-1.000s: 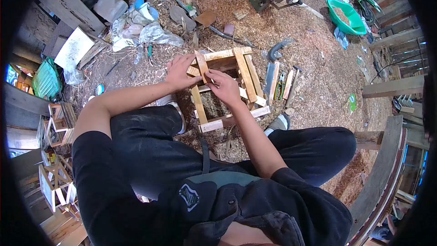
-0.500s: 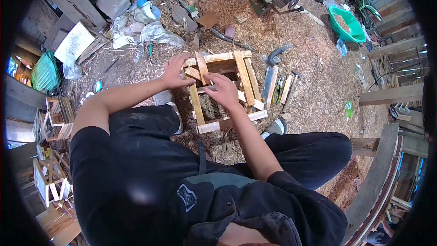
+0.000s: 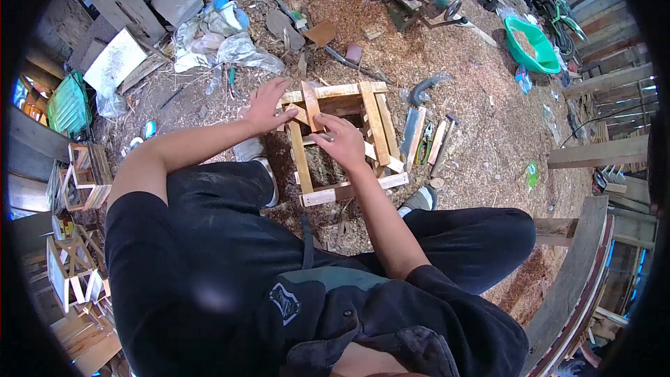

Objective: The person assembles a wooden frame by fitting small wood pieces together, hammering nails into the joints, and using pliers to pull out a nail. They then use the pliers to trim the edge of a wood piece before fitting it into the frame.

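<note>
Between my feet stands a small wooden frame (image 3: 299, 160) of slats, resembling a stool or crate. A short wooden slat (image 3: 309, 101) lies across its far rail near the left corner. My right hand (image 3: 342, 141) has its thumb and index finger around that slat's near end. My left hand (image 3: 265, 108) is spread at the frame's far left corner, its thumb touching or just above a small angled wood piece (image 3: 299, 113). Another slat (image 3: 375, 122) runs along the frame's right side. The undersides of my fingers are hidden.
Right of the frame lie a handsaw (image 3: 410, 129), green-handled pliers (image 3: 423, 145) and a hammer (image 3: 444, 143). A green basin (image 3: 534, 56) holds wood shavings. A machine with a handwheel (image 3: 426, 3) stands farther back. Plastic bags (image 3: 244, 52) and wooden frames (image 3: 80, 272) are at left.
My left thumb has shifted slightly toward the small angled wood piece. My right hand stays at the slat's near end, and the view has tilted a little.
</note>
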A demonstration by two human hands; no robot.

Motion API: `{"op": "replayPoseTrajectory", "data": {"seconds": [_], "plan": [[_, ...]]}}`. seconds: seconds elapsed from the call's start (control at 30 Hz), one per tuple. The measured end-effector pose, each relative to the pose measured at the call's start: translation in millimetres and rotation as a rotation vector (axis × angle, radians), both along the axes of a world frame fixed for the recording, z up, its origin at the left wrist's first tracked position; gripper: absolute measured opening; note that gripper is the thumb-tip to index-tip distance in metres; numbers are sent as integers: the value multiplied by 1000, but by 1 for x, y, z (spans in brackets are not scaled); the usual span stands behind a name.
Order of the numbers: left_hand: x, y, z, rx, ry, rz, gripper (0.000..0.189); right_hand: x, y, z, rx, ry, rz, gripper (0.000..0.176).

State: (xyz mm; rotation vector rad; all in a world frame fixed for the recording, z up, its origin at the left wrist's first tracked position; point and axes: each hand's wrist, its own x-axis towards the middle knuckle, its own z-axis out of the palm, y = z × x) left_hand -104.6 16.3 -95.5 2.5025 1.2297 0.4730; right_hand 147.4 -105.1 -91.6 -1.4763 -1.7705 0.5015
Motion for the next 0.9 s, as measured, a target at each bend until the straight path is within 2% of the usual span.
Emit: {"op": "replayPoseTrajectory", "data": {"seconds": [0.07,0.13,0.17,0.23,0.43,0.9], "plan": [[10,0,12,42,27,-12,79,-1,0,0,9,-9,-2,45],[19,10,21,170,59,-155,69,-1,2,-3,-13,-39,-13,44],[21,15,26,171,60,-156,69,-2,2,-5,-12,-38,-13,44],[24,26,34,186,115,-336,67,-3,2,-5,37,-70,-21,43],[29,56,27,93,102,-461,57,-4,1,-1,66,-54,-15,42],[29,56,24,36,104,-410,52,-5,1,-5,66,-56,-13,42]]}}
